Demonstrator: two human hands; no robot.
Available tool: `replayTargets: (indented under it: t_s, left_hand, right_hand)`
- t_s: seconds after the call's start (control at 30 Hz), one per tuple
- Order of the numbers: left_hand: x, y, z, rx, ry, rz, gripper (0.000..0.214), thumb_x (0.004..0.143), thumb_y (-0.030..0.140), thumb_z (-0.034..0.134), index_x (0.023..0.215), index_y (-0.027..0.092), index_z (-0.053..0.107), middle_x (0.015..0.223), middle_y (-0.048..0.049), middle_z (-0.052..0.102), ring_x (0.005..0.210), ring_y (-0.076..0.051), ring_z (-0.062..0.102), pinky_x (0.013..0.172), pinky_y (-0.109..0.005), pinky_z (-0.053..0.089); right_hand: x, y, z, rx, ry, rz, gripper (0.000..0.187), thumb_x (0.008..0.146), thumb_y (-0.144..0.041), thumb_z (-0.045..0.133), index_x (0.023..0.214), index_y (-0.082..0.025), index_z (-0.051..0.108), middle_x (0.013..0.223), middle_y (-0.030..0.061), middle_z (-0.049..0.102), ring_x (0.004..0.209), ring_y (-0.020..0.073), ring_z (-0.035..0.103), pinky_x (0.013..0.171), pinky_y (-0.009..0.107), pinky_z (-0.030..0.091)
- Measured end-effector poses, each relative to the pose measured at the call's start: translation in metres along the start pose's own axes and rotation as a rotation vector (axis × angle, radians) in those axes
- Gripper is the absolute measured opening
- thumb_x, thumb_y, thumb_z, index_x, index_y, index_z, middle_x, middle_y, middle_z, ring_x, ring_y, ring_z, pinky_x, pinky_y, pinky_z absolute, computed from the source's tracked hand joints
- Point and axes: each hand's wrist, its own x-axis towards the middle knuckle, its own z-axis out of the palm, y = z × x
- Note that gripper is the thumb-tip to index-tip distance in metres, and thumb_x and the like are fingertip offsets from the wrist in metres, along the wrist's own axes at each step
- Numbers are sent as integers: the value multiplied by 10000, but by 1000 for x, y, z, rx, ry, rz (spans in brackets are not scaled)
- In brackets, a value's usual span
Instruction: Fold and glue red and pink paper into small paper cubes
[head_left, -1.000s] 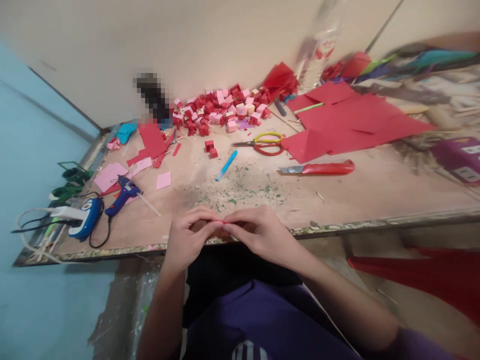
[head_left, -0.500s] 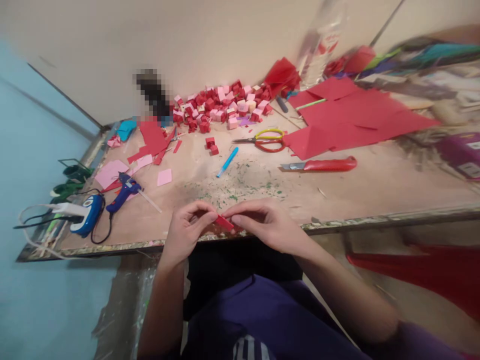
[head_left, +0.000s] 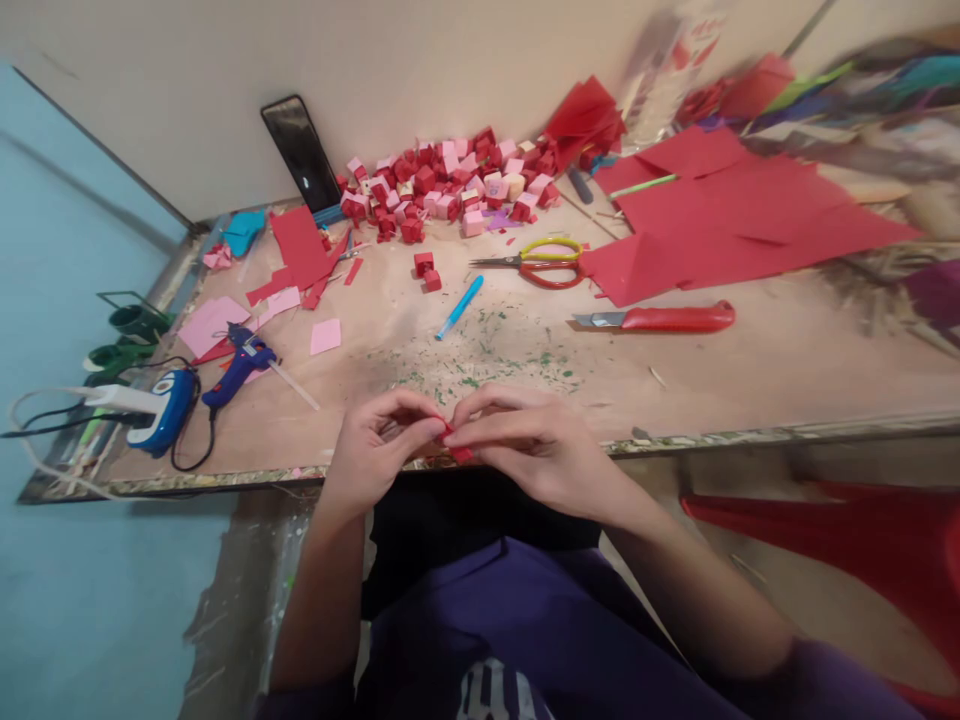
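Red paper pc is just below ctr of frame, btwn the two hands, over the near edge of the table. L hand: thumb + index nearly closed, pinching the pc's upper L end. R hand: fingers bent, tips together on the pc's R side, thumb tucked under; exact grip there hidden, can't tell which fingertips bear on it. Most of the pc is covered, so can't read its full shape.

Handling (my judgement): v. light, thin, fairly stiff for paper but creases easily; not slippery, prob. crushes or tears if squeezed hard. Best held by edges/corners w/ a light thumb-index pinch, one hand per end.

Nearby: blue pen mid-frame, scissors above it to the R, red cutter R of ctr, glue gun at L, cube pile upper ctr.
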Motion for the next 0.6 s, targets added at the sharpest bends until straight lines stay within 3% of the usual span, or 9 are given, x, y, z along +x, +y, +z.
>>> replayTargets:
  t_s: [0.3,0.6]
  left_hand:
    - [-2,2,1,7,-14,-72,57,793,197,868,839,206,837,795,-19,816,692,-139,768,658,-194,630]
    - [-1,3,4,47,4,-1,44,807,174,843,804,191,802,794,-11,783,718,-114,743,683,-167,603]
  right_hand:
    - [-2,-1,0,-37,30,54,282,964,-23,626,967,-218,830,1035,55,749,926,160,726,764,270,570]
    - [0,-4,0,29,-24,153,160,993,-127,678,981,-228,802,1120,50,716,954,157,720,760,262,577]
